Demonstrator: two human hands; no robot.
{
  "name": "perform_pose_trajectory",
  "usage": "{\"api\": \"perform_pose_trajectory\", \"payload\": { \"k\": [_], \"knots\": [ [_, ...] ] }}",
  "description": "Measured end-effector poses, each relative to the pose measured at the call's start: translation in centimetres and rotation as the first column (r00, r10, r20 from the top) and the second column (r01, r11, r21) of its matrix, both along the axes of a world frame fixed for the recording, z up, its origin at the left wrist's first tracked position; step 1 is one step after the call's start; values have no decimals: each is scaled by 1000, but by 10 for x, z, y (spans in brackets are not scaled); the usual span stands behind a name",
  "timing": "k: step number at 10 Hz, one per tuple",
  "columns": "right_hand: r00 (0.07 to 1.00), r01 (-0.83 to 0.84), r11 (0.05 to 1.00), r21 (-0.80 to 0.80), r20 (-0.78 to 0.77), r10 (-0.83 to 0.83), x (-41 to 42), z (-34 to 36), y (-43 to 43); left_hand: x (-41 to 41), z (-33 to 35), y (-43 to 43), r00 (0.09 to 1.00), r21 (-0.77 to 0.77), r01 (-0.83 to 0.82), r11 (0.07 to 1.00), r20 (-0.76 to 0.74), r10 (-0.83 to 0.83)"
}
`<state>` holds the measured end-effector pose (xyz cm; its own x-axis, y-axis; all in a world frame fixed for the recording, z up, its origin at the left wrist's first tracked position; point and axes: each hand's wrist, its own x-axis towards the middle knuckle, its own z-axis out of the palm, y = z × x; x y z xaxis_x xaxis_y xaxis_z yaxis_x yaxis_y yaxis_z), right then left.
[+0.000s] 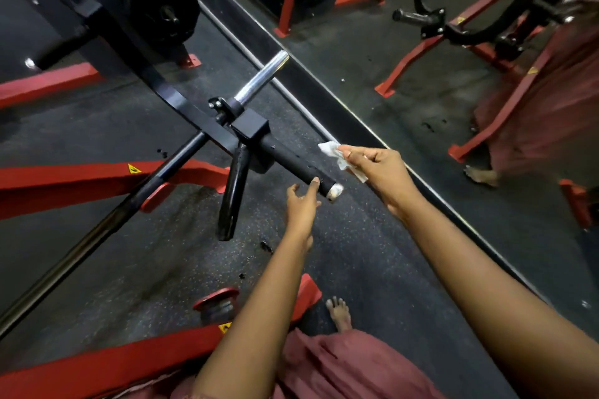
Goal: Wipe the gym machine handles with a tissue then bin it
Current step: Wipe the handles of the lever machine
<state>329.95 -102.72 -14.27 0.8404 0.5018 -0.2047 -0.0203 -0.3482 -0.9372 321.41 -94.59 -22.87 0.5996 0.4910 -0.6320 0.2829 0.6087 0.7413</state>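
- Underfoot, the dark speckled rubber floor (155,256) fills most of the view, and a mirror (389,52) runs along the wall beyond it, reflecting red machine frames.
- The red frame (81,178) of the machine crosses the left side and the lower edge, with yellow warning stickers on it.
- A black lever arm (146,68) slants down from the upper left to a bracket near the middle.
- Black weight plates (163,10) are stacked behind that arm, at the upper left.
- A chrome peg (262,76) sticks up and to the right from the bracket.
- The black padded handle (291,160) juts from the bracket toward the person; its pale end cap faces the camera.
- A second, shorter black handle (231,197) hangs downward from the same bracket.
- The right hand (379,168) is just above the padded handle's far side, its thumb and fingers pinched on the tissue.
- The left hand (301,207) is below the handle's end, fingers loose and apart, one fingertip touching the grip near the cap.
- A bare foot (338,312) stands on the floor by the lower frame.
- The white crumpled tissue (330,151) sits just beside the handle's upper edge; whether it touches cannot be told.
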Motion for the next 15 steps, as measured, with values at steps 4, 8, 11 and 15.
{"api": "perform_pose_trajectory", "payload": {
  "k": [4,8,11,15],
  "knots": [
    [786,-618,785,41,10,618,101,-24,18,34,21,-58,738,-234,-649,724,36,674],
    [-103,-872,186,-453,541,835,104,-56,57,53,14,-74,454,-369,-826,427,14,891],
    [-564,-769,9,-639,685,462,118,-54,68,56,17,-79,384,-394,-840,373,54,922],
    [-379,-808,76,-585,614,692,109,-42,91,70,9,-92,406,89,-913,398,109,907]
  ]
}}
